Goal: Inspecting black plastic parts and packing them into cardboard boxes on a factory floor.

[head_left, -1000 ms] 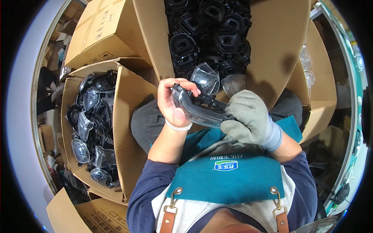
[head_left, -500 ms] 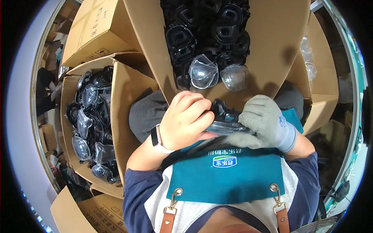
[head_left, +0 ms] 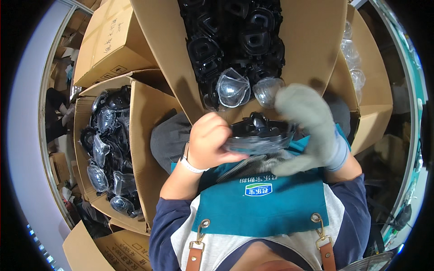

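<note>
1. Light is even and fairly bright, coming from above; the cardboard boxes (head_left: 312,40) look evenly lit.
2. Soft shadows lie below the box flaps and in the gap between the cartons at left.
3. Small highlights glint on the clear lenses (head_left: 233,88) and the bagged parts in the left box (head_left: 106,149).
4. The gloved right hand (head_left: 309,131) is smeared by motion blur; the left hand (head_left: 210,142) is sharper.
5. Fisheye bending curves straight edges toward the rim, with a black border around the circular picture.
</note>
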`<action>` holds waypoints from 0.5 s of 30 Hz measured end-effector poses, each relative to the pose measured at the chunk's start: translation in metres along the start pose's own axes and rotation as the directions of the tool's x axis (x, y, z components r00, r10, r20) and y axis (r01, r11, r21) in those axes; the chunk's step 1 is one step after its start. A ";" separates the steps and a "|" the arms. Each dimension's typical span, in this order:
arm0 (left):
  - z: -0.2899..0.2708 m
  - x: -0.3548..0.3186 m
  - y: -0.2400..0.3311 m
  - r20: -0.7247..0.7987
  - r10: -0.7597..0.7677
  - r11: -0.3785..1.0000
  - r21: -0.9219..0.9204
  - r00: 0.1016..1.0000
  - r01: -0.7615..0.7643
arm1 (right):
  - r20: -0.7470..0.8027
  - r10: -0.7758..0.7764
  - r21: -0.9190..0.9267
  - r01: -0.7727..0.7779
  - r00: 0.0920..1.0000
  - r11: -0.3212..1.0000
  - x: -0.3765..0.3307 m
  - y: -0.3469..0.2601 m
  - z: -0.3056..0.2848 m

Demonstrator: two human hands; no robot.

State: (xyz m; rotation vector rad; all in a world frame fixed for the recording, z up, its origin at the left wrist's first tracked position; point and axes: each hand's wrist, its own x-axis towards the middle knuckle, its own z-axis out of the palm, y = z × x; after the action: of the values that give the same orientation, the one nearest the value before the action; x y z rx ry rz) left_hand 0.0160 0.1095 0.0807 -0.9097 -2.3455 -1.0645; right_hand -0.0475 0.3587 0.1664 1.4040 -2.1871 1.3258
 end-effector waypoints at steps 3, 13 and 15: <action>0.012 -0.026 -0.018 -0.290 -0.239 0.830 -0.556 0.927 0.040 | 0.118 0.272 0.244 -0.294 0.955 0.924 -0.011 0.008 0.005; 0.000 0.003 0.013 -0.382 0.089 0.844 0.520 0.920 0.134 | 0.205 0.040 -0.444 0.056 0.978 0.894 -0.010 0.018 0.020; -0.003 0.005 0.022 -0.314 0.097 0.812 0.574 0.945 0.107 | 0.238 0.057 -0.451 0.058 0.970 0.891 -0.009 0.014 0.019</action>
State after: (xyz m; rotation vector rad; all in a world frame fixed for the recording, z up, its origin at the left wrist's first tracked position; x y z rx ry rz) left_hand 0.0286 0.1206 0.0966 -0.4426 -2.1757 -0.3862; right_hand -0.0487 0.3517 0.1425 1.4283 -2.4370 0.5882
